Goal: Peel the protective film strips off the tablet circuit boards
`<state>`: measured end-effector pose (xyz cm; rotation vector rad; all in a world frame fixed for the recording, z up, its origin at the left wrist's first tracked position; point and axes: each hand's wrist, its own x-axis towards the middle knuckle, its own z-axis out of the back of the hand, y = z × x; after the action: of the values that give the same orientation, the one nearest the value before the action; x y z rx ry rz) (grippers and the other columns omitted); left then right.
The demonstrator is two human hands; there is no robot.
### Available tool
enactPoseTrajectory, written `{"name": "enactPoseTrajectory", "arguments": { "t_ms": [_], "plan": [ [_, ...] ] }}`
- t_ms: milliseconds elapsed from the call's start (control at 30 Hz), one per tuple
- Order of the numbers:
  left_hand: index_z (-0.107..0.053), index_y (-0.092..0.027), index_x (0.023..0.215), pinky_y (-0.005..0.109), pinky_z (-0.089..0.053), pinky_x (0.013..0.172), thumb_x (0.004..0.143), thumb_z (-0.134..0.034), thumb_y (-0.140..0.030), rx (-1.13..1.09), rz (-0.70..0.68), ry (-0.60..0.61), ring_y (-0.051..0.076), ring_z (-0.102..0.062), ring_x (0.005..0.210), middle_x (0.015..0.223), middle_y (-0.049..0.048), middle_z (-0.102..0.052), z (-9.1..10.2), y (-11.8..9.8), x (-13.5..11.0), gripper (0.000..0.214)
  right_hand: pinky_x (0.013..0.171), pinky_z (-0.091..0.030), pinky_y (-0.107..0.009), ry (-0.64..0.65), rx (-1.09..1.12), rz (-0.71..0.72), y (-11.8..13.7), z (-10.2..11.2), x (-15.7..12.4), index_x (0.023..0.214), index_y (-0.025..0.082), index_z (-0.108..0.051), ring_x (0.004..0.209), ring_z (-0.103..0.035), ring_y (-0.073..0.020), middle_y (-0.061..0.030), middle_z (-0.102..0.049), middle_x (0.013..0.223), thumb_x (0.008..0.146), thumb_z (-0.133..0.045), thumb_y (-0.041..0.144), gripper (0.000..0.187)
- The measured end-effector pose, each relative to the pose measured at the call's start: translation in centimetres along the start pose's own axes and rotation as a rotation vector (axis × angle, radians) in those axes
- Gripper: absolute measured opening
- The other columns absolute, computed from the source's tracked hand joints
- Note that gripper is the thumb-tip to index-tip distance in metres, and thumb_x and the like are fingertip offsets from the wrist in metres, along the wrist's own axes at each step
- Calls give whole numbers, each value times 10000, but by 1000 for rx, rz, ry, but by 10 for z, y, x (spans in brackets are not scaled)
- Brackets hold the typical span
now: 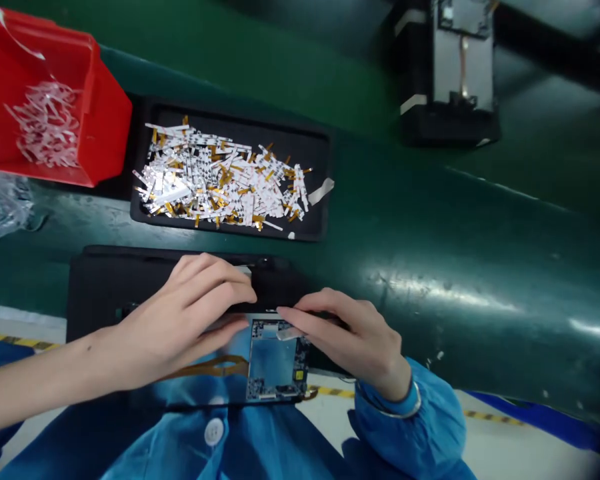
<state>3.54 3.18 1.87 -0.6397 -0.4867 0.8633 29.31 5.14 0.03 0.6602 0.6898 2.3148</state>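
Observation:
An open electronic device (273, 363) with a circuit board and shiny metal shield lies at the near edge of the green belt, on a black fixture (110, 283). My left hand (180, 320) rests on its left part, fingers curled and pressing down along the device's top edge. My right hand (350, 333) comes in from the right, fingers pinched together on a small pale strip at the board's upper right corner. An orange flex cable (215, 365) curves across the device below my left hand.
A black tray (315, 143) holding several white and orange strips sits beyond the fixture. A red bin (100, 120) with clear peeled films stands at the far left. A black and silver machine (450, 73) rises at the upper right. Crumpled plastic (0, 203) lies left.

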Motion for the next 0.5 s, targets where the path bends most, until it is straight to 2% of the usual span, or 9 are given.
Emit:
{"name": "enactPoseTrajectory", "arguments": {
  "t_ms": [200,367,433,500],
  "plan": [
    [-551,-165,1144,330,-430,916,989,-560,-174,-14,-10,-32,185,-567,1062,1105,43,-639,-2,2,1,156,515,-446,-236,61,28,-2,-1,3,-1,1081,160,-671,695,-626,-115,-40,-678,883,954,-582,107,165],
    [-579,-138,1204,382,-374,1075,1012,-520,-165,3,-145,18,201,-526,1280,1248,52,-670,-5,3,-2,202,515,-452,-230,115,-43,25,6,8,4,1072,153,-663,681,-629,-120,-56,-698,887,952,-564,79,172],
    [-599,-123,1177,410,-348,1126,1030,-468,-153,25,-193,32,210,-495,1334,1282,54,-663,-8,2,-4,199,486,-445,-215,126,-52,-71,9,9,6,1027,180,-665,617,-615,-106,-31,-691,833,968,-569,149,117],
    [-623,-126,1123,431,-342,1146,1043,-421,-148,74,-211,7,215,-492,1347,1276,49,-670,-10,-1,-4,218,404,-401,-185,152,-63,-292,12,11,7,956,212,-661,477,-529,-73,33,-608,662,959,-615,293,93]
  ]
}}
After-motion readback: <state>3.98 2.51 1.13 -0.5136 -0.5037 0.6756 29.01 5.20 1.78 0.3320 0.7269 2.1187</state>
